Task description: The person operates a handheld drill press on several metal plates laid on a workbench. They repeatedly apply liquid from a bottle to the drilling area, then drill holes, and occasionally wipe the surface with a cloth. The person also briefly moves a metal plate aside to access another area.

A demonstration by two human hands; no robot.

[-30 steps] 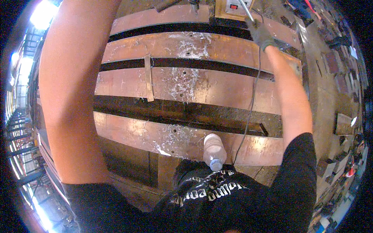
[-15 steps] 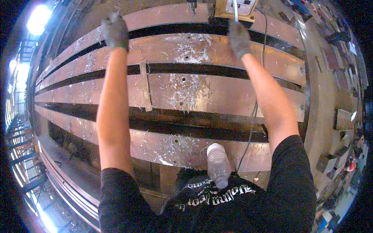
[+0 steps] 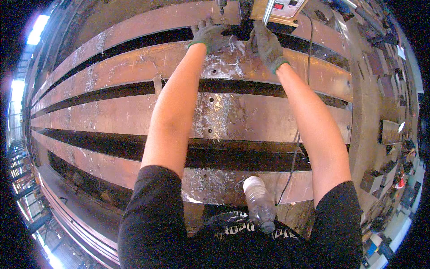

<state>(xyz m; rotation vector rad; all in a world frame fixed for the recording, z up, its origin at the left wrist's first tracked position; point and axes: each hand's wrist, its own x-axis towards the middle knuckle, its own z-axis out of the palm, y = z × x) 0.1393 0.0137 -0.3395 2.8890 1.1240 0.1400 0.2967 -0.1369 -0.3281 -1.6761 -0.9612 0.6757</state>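
Note:
Both hands wear dark grey work gloves with green cuffs. My left hand [image 3: 209,36] is over the second steel beam from the far side, fingers spread, holding nothing I can see. Just beyond it is the drill chuck [image 3: 221,4] of a drilling machine, above the farthest beam. My right hand [image 3: 268,48] is closed at the lower end of a bright metal lever rod [image 3: 268,12], in front of the machine's control box [image 3: 283,12]. Metal shavings [image 3: 229,62] lie around the drilled holes in the rusty steel beam [image 3: 170,56].
Several long beams [image 3: 255,114] lie side by side with dark gaps between them. A black cable [image 3: 295,152] runs from the machine across them towards me. A clear plastic bottle [image 3: 260,201] is tilted close against my shirt. Metal offcuts [image 3: 389,132] lie on the floor at right.
My left hand has moved right, from the far left beams to beside the chuck. My right hand stays at the lever, whose lower end has shifted slightly left. The view has shifted a little.

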